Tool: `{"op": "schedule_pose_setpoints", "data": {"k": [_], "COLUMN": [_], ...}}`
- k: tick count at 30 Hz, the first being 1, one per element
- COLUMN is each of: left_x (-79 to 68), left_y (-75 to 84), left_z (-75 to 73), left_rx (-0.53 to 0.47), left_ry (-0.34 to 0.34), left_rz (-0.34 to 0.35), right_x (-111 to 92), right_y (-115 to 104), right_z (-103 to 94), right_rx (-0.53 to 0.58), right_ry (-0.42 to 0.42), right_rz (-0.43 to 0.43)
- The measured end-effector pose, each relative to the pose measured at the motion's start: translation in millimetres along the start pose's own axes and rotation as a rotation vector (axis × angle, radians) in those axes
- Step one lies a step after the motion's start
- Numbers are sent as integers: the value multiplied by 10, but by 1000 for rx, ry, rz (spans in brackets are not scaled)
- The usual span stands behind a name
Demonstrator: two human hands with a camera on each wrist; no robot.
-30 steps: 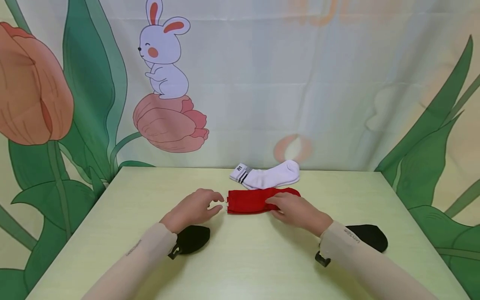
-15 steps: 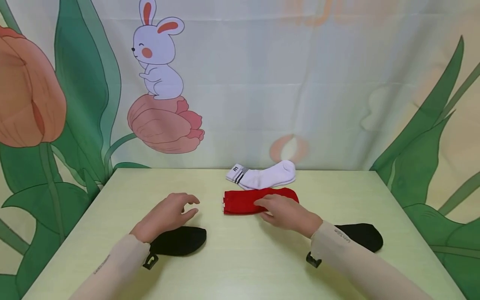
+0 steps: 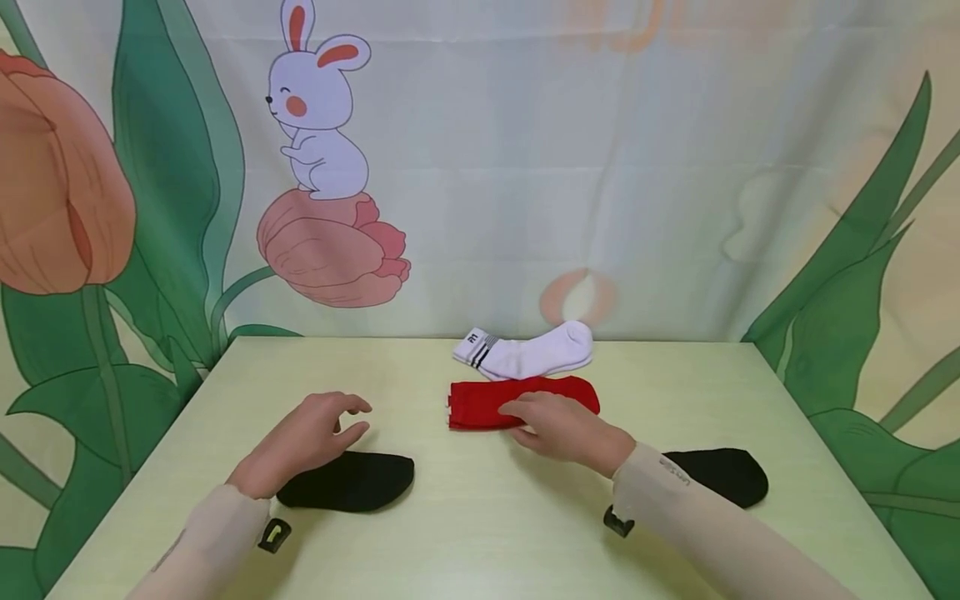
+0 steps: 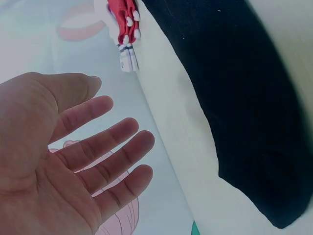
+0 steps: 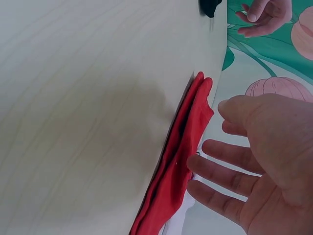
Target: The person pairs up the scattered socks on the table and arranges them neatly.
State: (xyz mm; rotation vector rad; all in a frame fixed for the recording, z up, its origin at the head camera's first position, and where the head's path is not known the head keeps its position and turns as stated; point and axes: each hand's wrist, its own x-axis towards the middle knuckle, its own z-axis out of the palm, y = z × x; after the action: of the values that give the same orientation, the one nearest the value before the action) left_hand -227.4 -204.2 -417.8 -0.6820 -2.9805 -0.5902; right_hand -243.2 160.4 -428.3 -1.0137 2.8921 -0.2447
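A pair of red socks point(image 3: 476, 406) lies flat and stacked near the table's middle, cuffs to the left. My right hand point(image 3: 562, 429) hovers over their front edge, fingers loosely bent with nothing gripped. In the right wrist view, the fingertips point(image 5: 195, 164) overlap the red socks point(image 5: 178, 171). To the left, my left hand point(image 3: 303, 433) is held in the air with fingers relaxed and holding nothing. It is nearest to a black sock point(image 3: 367, 483), whose left end it partly covers. The left wrist view shows this black sock point(image 4: 230, 88) beside the spread fingers.
White socks with black stripes point(image 3: 528, 354) lie right behind the red ones, at the table's back edge. Another black sock point(image 3: 723, 475) lies on the right, partly hidden by my right sleeve. A printed curtain point(image 3: 480, 183) hangs behind the pale table point(image 3: 480, 542).
My left hand has moved left and back from the red socks' cuffs to above the left black sock. My right hand has shifted slightly left over the red socks.
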Motion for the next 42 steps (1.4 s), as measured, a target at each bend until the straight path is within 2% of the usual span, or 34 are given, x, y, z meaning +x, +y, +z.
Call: {"op": "schedule_pose_setpoints", "data": {"k": [20,31,42], "left_x": [-268,-430,-536], "left_y": [-207,-313,-344], "left_z": [-43,-33,-17], "left_rx": [7,8,10], "left_ry": [35,114,73], "left_rz": [-62,-39,-127], "right_x": [180,293,430], "right_y": [-263,-416,-577], "right_z": [91,137,231], "right_rx": [9,26,30], "right_ry": [9,17,25], "right_rz": [-74,-134,-162]}}
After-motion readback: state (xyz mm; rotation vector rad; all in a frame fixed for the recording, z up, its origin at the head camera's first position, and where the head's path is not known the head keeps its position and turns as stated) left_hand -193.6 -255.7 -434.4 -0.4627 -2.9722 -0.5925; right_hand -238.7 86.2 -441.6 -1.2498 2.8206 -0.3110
